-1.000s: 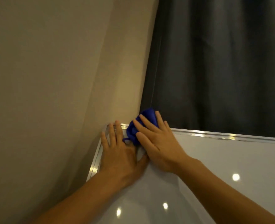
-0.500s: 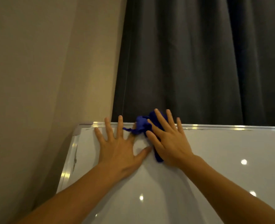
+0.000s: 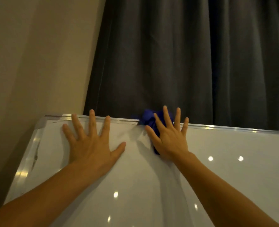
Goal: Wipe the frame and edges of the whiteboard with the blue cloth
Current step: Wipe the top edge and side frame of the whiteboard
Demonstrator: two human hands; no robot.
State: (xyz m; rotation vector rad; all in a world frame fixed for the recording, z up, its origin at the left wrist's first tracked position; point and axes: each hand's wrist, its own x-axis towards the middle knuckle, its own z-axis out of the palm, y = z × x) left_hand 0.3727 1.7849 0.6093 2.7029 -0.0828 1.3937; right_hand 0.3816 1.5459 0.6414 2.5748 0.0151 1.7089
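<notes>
The whiteboard fills the lower half of the view, edged by a silver metal frame along its top and left side. A bunched blue cloth lies over the top frame near the middle. My right hand presses flat on the cloth with fingers spread, covering most of it. My left hand lies flat on the board near the top left corner, fingers apart and fingertips reaching the top frame, holding nothing.
A dark grey curtain hangs right behind the board's top edge. A beige wall stands to the left, close to the left frame. Ceiling lights reflect as bright spots on the board.
My right hand has slid the blue cloth to the right along the top frame, away from the left corner. My left hand has stayed flat near that corner, and the hands are now apart.
</notes>
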